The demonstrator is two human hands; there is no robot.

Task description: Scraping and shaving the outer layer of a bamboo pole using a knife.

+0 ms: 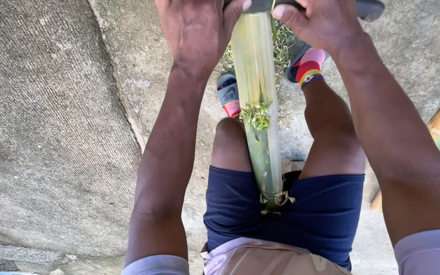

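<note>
A long green bamboo pole (pixel 256 97) is laid lengthwise between the knees of the seated person, and every place here is taken from it. Its long axis runs straight away from the body: the near end is seated at the lap against the dark blue shorts (pixel 240 203), and the far end points toward the top edge of the view, over the two sandalled feet. A knot of frayed green shavings (pixel 255 116) is seen clinging to the pole about midway along it.

A dark bar-shaped tool (pixel 367 8) is laid crosswise over the pole's far part, at right angles to its axis. The left hand (pixel 195 25) is set to the left of the pole, its fingers curled down over the tool's end there; how tightly it is closed cannot be told, as the fingers are cut off by the edge. The right hand (pixel 321 21) is set to the right of the pole, wrapped around the tool's handle. Both hands are placed about equally far out along the pole.
</note>
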